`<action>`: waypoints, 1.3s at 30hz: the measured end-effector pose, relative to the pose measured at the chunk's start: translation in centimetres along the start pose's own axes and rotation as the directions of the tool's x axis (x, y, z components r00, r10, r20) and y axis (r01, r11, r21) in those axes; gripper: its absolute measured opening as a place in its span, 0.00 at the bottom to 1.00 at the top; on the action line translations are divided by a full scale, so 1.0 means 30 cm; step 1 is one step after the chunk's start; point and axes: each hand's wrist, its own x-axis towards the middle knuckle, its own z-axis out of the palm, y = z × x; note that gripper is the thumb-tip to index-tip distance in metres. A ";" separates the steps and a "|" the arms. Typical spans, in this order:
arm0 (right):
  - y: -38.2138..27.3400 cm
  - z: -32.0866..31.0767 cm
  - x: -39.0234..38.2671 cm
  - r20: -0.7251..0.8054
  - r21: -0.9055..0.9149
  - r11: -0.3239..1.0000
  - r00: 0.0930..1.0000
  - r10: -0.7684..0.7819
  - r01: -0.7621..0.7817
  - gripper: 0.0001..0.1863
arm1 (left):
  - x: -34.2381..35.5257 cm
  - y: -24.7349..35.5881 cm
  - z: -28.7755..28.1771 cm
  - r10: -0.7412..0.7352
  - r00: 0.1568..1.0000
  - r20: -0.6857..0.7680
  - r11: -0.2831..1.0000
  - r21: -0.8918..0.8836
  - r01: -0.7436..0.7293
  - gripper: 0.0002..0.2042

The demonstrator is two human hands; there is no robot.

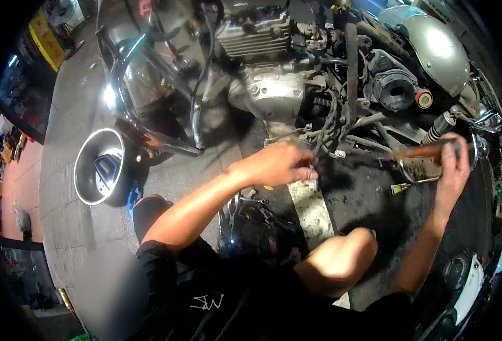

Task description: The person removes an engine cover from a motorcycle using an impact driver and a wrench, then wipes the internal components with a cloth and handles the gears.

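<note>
My right hand (453, 167) is closed around a long brown bar-like tool (424, 152), smeared by motion, held out to the right in front of the motorcycle frame. My left hand (288, 163) is low in front of the motorcycle engine (271, 94), its fingers curled; what they hold, if anything, is hidden. The engine has a finned cylinder and a silver side cover. Close to the left hand hang dark cables (329, 128). Beneath the right hand's tool is a metal-rimmed part (421, 169), with a small yellow-and-black tube (399, 188) on the floor nearby.
A metal bowl (79, 173) with a blue item in it stands at left. Several hand tools (251, 213) lie between my legs. Chrome tubing (112, 99) rises at upper left. A silver rounded cover (441, 54) and a shock-absorber spring (437, 129) are at right.
</note>
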 end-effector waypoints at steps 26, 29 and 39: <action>-0.179 0.495 -0.073 -0.360 -0.027 0.979 0.912 -0.197 0.201 0.10 | 0.246 -0.146 -0.020 -0.048 0.970 -0.240 0.035 -0.971 -0.238 0.29; -0.189 0.500 -0.081 -0.374 0.081 0.983 0.919 -0.125 0.167 0.10 | 0.249 -0.146 -0.016 -0.058 0.969 -0.241 0.074 -0.969 -0.236 0.29; -0.199 0.518 -0.116 -0.352 0.107 0.984 0.931 -0.096 0.142 0.09 | 0.233 -0.140 -0.006 -0.065 0.961 -0.268 0.022 -0.963 -0.267 0.29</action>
